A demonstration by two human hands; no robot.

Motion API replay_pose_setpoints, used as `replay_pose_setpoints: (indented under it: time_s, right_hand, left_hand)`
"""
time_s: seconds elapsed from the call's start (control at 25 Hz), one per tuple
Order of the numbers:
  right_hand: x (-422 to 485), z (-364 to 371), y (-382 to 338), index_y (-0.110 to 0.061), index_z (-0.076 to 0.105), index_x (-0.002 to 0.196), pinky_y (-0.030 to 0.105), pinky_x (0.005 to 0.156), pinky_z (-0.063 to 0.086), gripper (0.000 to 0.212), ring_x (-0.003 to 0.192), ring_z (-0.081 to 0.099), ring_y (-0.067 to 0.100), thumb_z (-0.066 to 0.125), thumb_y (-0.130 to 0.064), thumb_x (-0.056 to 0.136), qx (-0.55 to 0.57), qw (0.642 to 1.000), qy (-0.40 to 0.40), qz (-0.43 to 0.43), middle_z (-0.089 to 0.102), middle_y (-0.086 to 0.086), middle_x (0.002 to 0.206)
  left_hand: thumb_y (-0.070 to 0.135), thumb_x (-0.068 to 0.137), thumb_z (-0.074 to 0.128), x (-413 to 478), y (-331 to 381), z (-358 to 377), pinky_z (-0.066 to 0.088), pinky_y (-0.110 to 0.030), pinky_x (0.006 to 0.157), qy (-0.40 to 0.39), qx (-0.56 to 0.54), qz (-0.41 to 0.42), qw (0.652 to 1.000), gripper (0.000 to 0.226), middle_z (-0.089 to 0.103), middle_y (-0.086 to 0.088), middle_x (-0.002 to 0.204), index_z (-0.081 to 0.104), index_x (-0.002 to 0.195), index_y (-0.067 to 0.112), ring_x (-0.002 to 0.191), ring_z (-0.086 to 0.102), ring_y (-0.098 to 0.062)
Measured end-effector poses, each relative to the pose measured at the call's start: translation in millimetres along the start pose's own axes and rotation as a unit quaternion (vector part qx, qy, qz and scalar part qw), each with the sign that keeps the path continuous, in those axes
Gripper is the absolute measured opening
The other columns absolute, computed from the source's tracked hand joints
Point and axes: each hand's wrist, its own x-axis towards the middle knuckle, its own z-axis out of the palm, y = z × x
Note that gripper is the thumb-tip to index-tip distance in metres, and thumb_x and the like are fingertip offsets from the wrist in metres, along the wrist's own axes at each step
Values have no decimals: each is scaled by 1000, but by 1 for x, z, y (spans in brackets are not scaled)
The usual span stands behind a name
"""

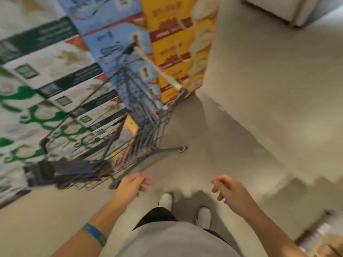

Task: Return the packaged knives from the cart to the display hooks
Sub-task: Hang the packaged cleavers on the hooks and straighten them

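1. Whole view motion-blurred; fine detail lost.
2. Cart [104, 149]: dark wire basket, parked against a wall of stacked boxes [176, 43]. Its long axis runs diagonally, from the pale handle [157, 71] at upper centre down to the basket's far end at lower left. The handle end points away from the person. One wheel [182, 148] sticks out to the right on the grey floor [259, 108].
3. Packaged knives: cannot be made out. A flat yellow-and-orange shape [130, 134] shows among the wires. I cannot tell whether it lies inside the basket or is a box seen through it.
4. Left hand [132, 185]: fingers loosely curled, holding nothing. It sits just beside the cart's lowest corner, to that corner's right; contact cannot be told. A blue wristband [94, 233] is on that forearm.
5. Right hand [229, 191]: fingers relaxed and slightly bent, holding nothing. It is over bare floor, well apart from the cart, which lies up and to the left of it.
6. White shoes [166, 199] show between the two hands.
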Motion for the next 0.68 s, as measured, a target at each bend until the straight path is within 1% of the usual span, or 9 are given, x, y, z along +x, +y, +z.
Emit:
replay_pose_setpoints:
  time_s: [0.08,0.16,0.24,0.36,0.44,0.52,0.6,0.68]
  right_hand:
    - [24,10,-6,-19,71,91,16,57,46,20,60,64,9,59,-29,103,-13,999,-42,-11,75,-6,79]
    - [43,30,-15,-23,72,93,23,61,46,19,61,66,9,59,-33,102,-16,996,-82,-16,75,-5,83]
    - [63,57,-27,-27,73,94,30,64,47,18,64,67,10,59,-37,101,-22,994,-110,-11,75,-5,86]
    - [90,101,-56,-31,73,92,32,64,47,19,64,68,9,58,-39,101,-65,986,-155,-11,75,-5,87]
    - [110,133,-81,-38,73,88,29,59,47,20,61,66,8,59,-35,102,-83,980,-180,-22,75,-6,85]
    - [132,164,-110,-38,71,85,21,53,47,23,59,65,8,58,-30,102,-99,976,-193,-36,75,-7,82]
    - [157,201,-139,-31,71,85,20,51,44,22,58,64,9,58,-26,102,-112,973,-196,-40,74,-8,79]
    - [180,238,-170,-23,71,85,21,49,42,20,55,61,9,60,-24,102,-111,975,-189,-23,73,-7,74]
  left_hand:
    - [21,106,48,-23,-22,-12,43,-25,55,44,-38,-39,998,26,78,1,86,73,98,18,61,67,-7]
    - [25,105,49,-44,-49,-29,44,-25,59,96,-91,-79,988,25,78,4,87,73,101,21,68,68,-10]
    - [30,105,50,-57,-74,-49,44,-27,61,144,-144,-115,972,25,78,6,87,73,101,24,70,68,-13]
    - [33,104,51,-60,-104,-80,43,-28,61,191,-205,-158,947,23,78,6,89,73,102,25,69,68,-12]
    - [32,102,51,-46,-123,-101,43,-28,62,203,-228,-174,936,22,78,6,90,72,103,25,65,68,-9]
    - [31,101,52,-22,-134,-123,45,-28,63,202,-243,-183,931,22,78,5,92,72,104,24,63,69,-8]
    - [31,101,51,15,-136,-154,49,-28,64,188,-238,-177,936,22,77,5,94,72,104,25,63,70,-7]
    - [33,102,51,57,-124,-192,51,-27,65,161,-214,-149,952,21,76,5,94,71,103,26,66,69,-6]
